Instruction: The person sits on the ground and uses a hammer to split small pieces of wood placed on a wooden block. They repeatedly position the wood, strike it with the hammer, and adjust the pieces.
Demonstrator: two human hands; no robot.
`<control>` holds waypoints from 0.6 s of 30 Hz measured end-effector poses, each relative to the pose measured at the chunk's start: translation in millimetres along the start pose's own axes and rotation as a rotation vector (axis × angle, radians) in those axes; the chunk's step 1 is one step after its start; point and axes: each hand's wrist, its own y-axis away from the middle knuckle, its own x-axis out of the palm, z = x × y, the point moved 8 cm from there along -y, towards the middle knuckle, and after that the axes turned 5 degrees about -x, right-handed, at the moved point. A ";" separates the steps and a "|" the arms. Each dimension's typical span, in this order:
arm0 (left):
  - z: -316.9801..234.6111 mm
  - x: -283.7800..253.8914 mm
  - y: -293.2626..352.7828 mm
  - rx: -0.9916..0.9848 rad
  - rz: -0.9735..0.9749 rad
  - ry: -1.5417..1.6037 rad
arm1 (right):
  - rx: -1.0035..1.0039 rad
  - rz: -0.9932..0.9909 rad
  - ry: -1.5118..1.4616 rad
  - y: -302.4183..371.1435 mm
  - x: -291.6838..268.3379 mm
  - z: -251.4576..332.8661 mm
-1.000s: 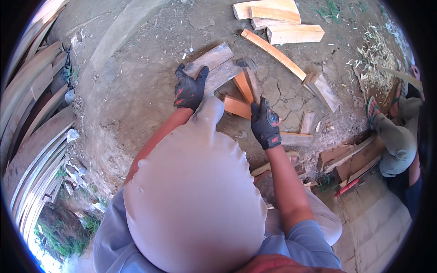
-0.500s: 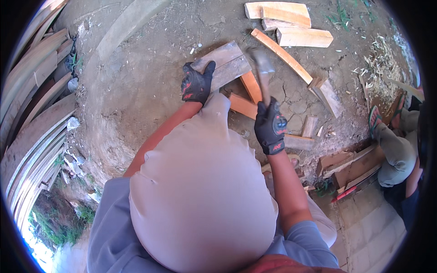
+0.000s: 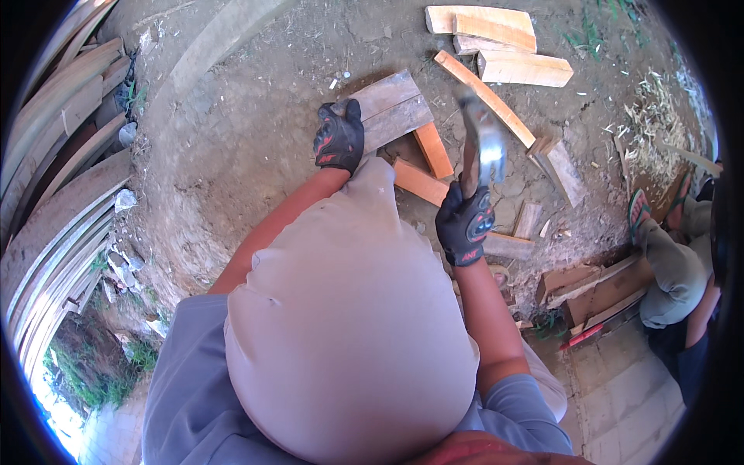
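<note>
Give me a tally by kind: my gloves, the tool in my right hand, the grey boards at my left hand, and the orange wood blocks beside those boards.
Black gloves: 2
Metal-headed hand tool: 1
Grey boards: 2
Orange wood blocks: 2
Total: 7

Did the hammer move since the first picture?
Yes. The hammer has moved to the right in the picture, closer to the long thin wooden strip.

Metal-headed tool (image 3: pixel 490 153): head blurred, lower handle hidden in the right hand (image 3: pixel 466 226).
Two boards (image 3: pixel 391 105): left ends covered by the left hand (image 3: pixel 339 136).
Co-worker (image 3: pixel 668 291): cut off at the right rim.
</note>
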 end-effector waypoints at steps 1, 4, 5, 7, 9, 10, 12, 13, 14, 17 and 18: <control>-0.8 2.0 0.2 -0.003 0.002 0.001 | -0.003 -0.009 0.050 -1.8 4.2 -5.3; -2.7 3.5 -0.6 -0.008 0.015 0.000 | 0.143 0.315 0.122 -5.6 33.9 -31.5; -2.9 3.3 -0.9 -0.010 0.021 -0.001 | 0.121 0.308 0.125 -6.8 33.5 -32.9; 0.5 2.3 -1.3 -0.010 -0.002 0.005 | 0.075 0.127 0.022 -10.5 -0.4 -11.0; 2.9 1.6 0.0 -0.018 -0.006 0.007 | 0.011 -0.077 -0.068 -13.9 -28.4 5.3; 2.9 2.4 -0.8 -0.025 -0.001 0.007 | -0.015 -0.091 -0.004 -8.4 -22.6 0.3; 1.2 1.5 -1.1 -0.027 -0.011 0.006 | 0.105 0.272 0.091 -7.6 28.0 -16.3; -4.8 2.6 0.7 -0.024 0.002 0.004 | 0.172 0.456 0.143 -0.5 52.0 -28.7; -11.9 4.5 2.1 -0.019 0.016 0.001 | 0.127 0.445 0.165 2.5 63.1 -35.9; -5.8 3.6 -6.8 0.003 0.006 -0.015 | 0.087 0.281 0.054 -14.6 32.1 -6.2; 1.9 2.6 -2.8 0.002 -0.001 -0.016 | 0.075 0.204 -0.020 -17.9 12.2 6.6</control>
